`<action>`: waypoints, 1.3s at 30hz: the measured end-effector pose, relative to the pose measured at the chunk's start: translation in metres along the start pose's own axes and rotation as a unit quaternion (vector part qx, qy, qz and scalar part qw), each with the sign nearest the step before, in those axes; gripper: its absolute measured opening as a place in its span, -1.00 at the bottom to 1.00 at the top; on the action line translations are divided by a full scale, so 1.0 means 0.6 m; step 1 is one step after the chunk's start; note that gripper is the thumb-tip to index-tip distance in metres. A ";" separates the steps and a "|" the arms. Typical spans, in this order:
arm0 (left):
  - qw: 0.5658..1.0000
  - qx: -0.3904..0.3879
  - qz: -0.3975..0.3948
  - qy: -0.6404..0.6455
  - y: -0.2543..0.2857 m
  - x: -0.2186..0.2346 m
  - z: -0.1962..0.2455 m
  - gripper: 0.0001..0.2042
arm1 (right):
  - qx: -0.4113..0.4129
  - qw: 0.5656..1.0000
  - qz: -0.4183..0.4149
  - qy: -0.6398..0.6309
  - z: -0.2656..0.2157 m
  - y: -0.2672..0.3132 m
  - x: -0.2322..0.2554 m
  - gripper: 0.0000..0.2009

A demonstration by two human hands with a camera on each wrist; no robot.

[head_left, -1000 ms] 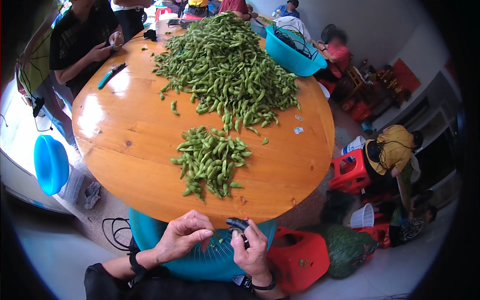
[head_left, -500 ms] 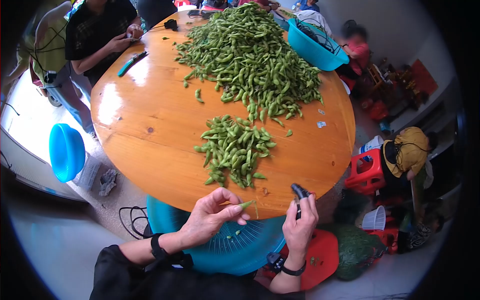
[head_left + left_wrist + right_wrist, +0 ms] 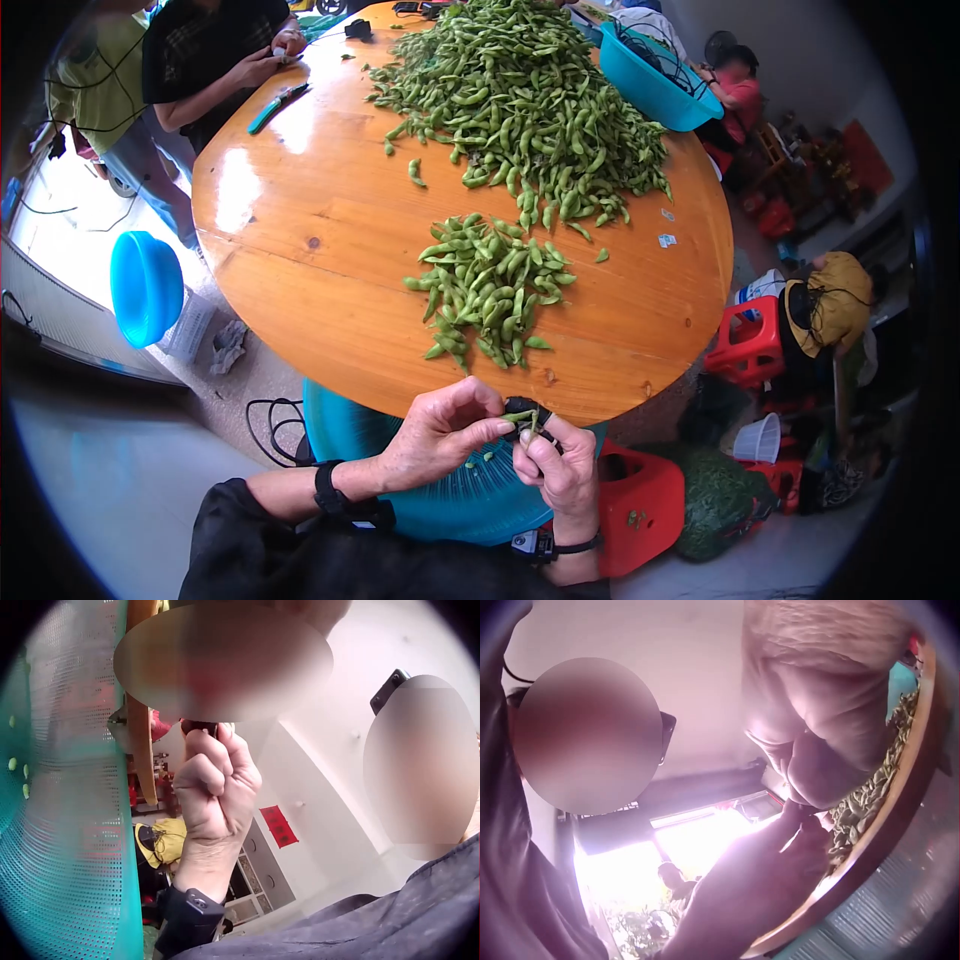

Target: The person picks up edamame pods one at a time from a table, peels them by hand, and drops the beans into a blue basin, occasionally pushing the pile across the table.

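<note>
In the head view my left hand (image 3: 440, 435) pinches a green soybean pod (image 3: 516, 416) between thumb and fingers. My right hand (image 3: 558, 470) has its fingers curled round a small black tool (image 3: 520, 405), whose working end meets the pod; its kind cannot be told. The left wrist view shows the right hand (image 3: 217, 776) in a fist, its front end blurred over. A small pile of pods (image 3: 490, 285) lies on the wooden table (image 3: 330, 310) just beyond the hands. Below them sits a teal basket (image 3: 430, 510) with a few green bits in it.
A big heap of pods (image 3: 530, 110) covers the table's far side, with a blue basin (image 3: 655, 85) beside it. Teal-handled clippers (image 3: 277, 108) lie at the left. A red stool (image 3: 640, 510) stands right of the basket. A person in black (image 3: 215, 70) stands across the table.
My left hand now shows a pod in its pinch. The right hand moved away rightward, then came back with the black tool to meet the pod. The head view has shifted slightly.
</note>
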State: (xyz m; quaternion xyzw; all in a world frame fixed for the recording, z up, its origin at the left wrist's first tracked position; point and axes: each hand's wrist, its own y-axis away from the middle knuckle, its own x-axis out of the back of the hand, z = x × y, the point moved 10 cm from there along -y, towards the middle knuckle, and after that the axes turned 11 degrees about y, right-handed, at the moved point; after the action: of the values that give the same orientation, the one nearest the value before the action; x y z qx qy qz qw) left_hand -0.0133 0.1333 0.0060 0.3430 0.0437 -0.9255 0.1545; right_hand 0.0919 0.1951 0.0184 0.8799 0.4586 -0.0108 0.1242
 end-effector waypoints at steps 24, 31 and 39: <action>0.929 0.030 -0.108 -0.353 0.009 -0.012 0.048 -0.78 | 0.033 0.972 0.024 0.232 -0.002 0.003 -0.017 -0.84; 0.943 0.018 -0.100 -0.318 0.010 -0.009 0.037 -0.75 | 0.197 0.860 0.124 0.453 -0.051 0.018 -0.048 -0.84; 0.951 -0.046 -0.045 -0.303 0.017 -0.016 0.022 -0.65 | 0.243 0.796 0.162 0.529 -0.065 0.032 -0.067 -0.86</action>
State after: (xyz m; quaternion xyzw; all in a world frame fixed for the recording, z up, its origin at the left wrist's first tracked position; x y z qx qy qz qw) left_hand -0.0112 0.1235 0.0226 0.0367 0.0532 -0.9889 0.1341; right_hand 0.0807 0.1610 0.0655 0.8112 0.2854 0.3655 -0.3562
